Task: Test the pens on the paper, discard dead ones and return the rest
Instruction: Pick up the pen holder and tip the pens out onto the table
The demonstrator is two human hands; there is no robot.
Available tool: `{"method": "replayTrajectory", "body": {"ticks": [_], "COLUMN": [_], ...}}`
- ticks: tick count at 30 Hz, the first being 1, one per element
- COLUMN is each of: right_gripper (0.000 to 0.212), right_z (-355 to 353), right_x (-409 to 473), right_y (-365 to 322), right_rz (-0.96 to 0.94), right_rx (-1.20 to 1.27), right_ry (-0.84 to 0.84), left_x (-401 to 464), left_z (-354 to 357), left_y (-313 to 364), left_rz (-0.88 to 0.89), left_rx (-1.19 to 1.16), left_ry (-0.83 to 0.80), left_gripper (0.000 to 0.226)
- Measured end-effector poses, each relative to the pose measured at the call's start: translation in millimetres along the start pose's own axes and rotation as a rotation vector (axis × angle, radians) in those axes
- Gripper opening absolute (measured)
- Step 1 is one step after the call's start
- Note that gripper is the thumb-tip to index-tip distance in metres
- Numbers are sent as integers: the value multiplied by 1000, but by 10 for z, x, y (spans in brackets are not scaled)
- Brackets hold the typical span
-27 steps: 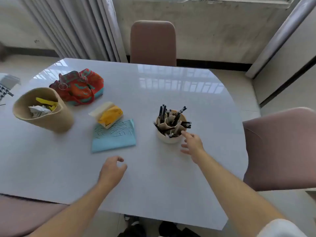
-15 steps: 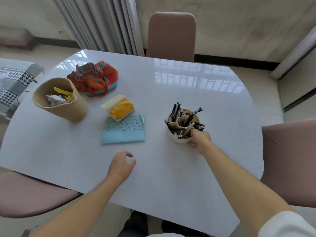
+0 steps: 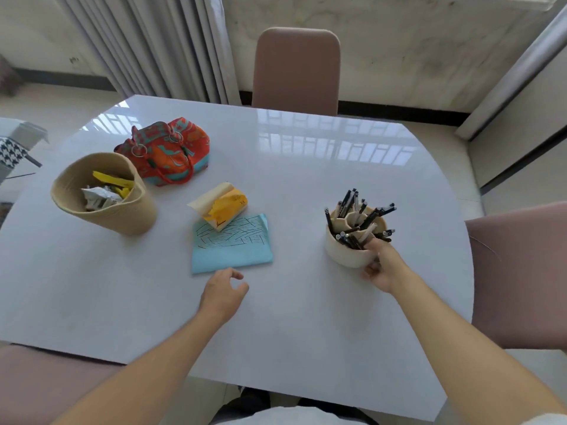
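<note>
Now right hand at cup on surface, fingers curled round cup side; left hand loose, holding nothing, near paper; best pinch one pen, pull straight up

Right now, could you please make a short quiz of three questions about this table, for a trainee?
1. True or false: the blue paper already carries pen marks.
2. What does the right hand touch? A) woven basket B) pen holder C) fabric bag
3. Fill in: the sticky note pad lies partly on the ____ paper.

Key:
1. True; dark strokes cover its far half.
2. B; the fingers reach around the pen holder, among the pens. The left hand holds nothing.
3. Blue.
</note>
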State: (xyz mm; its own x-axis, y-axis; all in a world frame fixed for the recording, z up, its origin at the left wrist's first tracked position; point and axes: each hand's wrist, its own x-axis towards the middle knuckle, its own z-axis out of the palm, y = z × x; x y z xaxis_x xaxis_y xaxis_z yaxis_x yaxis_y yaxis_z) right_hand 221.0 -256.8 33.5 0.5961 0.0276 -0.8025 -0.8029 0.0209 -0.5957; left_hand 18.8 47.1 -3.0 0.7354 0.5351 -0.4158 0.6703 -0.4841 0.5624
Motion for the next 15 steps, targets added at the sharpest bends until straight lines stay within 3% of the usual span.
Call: {"method": "replayTrajectory", "body": {"ticks": [5,7,12,15], "right_gripper": [17,34,58,79], "right_z": [-136,-144,-119,-105], "right_x": [-20,-31,-57,-106], "right_y": [95,127,96,20], "right_rz": [-48,-86,-278,-427], "right_rx": [162,165,40,-199], "right_ry": [-63,-25,157,351], "left_x": [115,140,170,176], "left_z": [-73,-89,-101,-87], "left_y": [-67,-83,-92,-79], "left_rz": [15,21,77,81], "left_rx": [4,-8,-21,-22], "left_ry": [-39,-46,-47,-47], "left_gripper": [15,15,15,15]}}
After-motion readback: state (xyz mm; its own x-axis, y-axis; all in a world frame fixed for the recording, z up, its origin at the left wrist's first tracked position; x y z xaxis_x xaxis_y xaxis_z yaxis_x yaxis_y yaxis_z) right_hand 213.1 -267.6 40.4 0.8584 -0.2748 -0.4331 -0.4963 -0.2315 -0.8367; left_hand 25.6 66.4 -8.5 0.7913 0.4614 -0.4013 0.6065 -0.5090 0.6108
